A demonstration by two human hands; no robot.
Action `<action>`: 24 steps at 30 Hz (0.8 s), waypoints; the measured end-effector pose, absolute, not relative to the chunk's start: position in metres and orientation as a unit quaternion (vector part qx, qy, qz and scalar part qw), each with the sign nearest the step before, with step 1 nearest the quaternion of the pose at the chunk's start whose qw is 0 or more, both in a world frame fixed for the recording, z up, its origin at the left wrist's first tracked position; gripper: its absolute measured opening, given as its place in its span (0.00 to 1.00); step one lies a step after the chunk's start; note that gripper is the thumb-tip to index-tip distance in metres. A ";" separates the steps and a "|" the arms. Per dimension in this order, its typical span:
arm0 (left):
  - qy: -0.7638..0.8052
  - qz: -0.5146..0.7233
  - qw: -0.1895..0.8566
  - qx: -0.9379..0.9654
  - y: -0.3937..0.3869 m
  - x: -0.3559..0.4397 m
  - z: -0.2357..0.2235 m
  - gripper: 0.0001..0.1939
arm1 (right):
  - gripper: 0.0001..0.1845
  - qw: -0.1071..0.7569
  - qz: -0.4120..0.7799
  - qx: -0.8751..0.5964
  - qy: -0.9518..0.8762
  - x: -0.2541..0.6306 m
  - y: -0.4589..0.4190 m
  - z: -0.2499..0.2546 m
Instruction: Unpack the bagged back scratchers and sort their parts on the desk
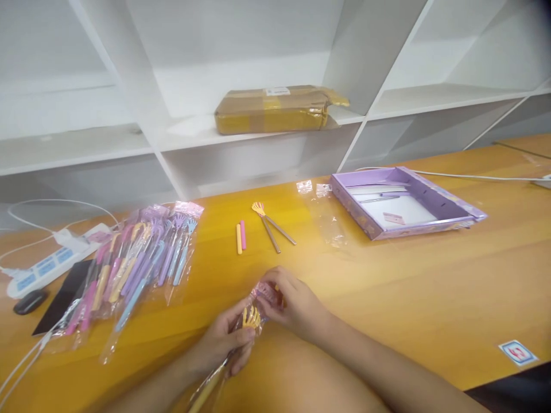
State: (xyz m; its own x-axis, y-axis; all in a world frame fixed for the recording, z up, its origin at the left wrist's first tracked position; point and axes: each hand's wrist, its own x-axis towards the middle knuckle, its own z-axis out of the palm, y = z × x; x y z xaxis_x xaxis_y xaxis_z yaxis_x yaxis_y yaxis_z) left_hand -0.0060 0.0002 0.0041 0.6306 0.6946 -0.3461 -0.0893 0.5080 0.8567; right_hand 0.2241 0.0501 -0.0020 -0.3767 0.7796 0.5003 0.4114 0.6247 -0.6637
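Observation:
A yellow back scratcher [251, 317] in a clear plastic sleeve lies in my left hand [230, 338], whose fingers are closed around it just below the claw. My right hand [297, 301] pinches the pink-printed top of the plastic sleeve [267, 293], beyond the claw. Farther back on the table lie two back scratcher heads on bare metal rods [271, 229], one claw yellow and the other mostly covered by it. Beside them are a yellow handle sleeve [239, 239] and a pink handle sleeve [243, 234], separate from the rods.
Several bagged back scratchers [142, 252] are heaped at the left, near a power strip [51, 267] and a black mouse [30, 302]. Opened plastic bags [329, 218] lie by a purple box lid [374, 232] holding papers. A taped carton [275, 112] rests on the white shelf [185, 140].

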 end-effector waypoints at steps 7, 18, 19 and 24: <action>0.358 0.242 0.776 0.459 -0.005 -0.004 -0.002 0.57 | 0.10 0.427 0.222 -0.362 -0.798 0.224 0.049 -0.001; 0.366 0.218 0.744 0.515 -0.012 -0.002 -0.004 0.52 | 0.06 0.422 0.161 -0.363 -0.815 0.224 0.047 -0.001; 0.364 0.215 0.743 0.519 -0.012 -0.001 -0.004 0.53 | 0.06 0.418 0.154 -0.364 -0.818 0.224 0.047 0.000; 0.353 0.219 0.744 0.524 -0.013 0.000 -0.003 0.55 | 0.08 0.420 0.127 -0.369 -0.820 0.224 0.047 0.004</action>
